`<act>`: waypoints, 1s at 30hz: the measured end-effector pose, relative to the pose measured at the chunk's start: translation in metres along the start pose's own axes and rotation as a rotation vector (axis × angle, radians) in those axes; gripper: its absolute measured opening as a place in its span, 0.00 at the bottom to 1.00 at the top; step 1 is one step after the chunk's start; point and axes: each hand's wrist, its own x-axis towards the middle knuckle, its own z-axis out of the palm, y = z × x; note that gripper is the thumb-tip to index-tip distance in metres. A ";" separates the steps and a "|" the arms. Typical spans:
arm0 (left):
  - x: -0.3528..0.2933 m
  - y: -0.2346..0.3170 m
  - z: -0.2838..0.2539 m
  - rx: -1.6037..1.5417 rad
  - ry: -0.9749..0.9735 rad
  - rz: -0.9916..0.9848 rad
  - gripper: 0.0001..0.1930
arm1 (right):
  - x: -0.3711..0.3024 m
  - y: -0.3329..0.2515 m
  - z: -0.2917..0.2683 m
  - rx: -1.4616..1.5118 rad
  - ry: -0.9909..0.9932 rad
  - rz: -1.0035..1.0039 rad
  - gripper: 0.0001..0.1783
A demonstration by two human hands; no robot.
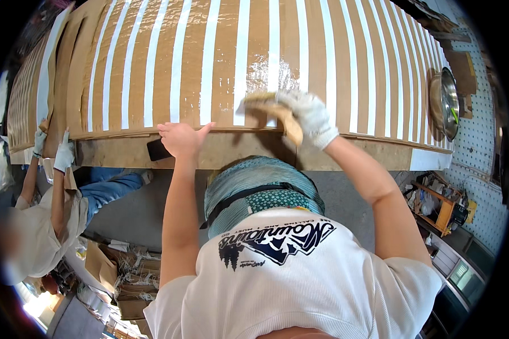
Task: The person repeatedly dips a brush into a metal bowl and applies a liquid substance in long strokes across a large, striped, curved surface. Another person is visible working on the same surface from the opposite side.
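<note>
My right hand [311, 116], in a white work glove, is closed around a brush with a curved wooden handle [291, 129]. The brush is somewhat blurred and meets the near part of a wide sheet of alternating brown and white strips [223, 68]. Just beyond it, a glossy, wet-looking patch shines on the strips. My bare left hand [182, 139] lies at the sheet's near edge, its thumb stretched out to the right and its fingers flat. It holds nothing.
A dark phone-like object [159, 150] lies on the table ledge beside my left hand. At the far right a metal bowl [444, 104] holds something green. On the left, a co-worker's gloved hands [64, 155] touch another striped stack [25, 101]. Cardboard boxes [131, 279] stand behind on the floor.
</note>
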 end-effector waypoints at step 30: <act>0.015 0.020 -0.053 -0.043 -0.543 -0.150 0.72 | 0.330 0.228 -0.053 0.080 0.132 0.494 0.22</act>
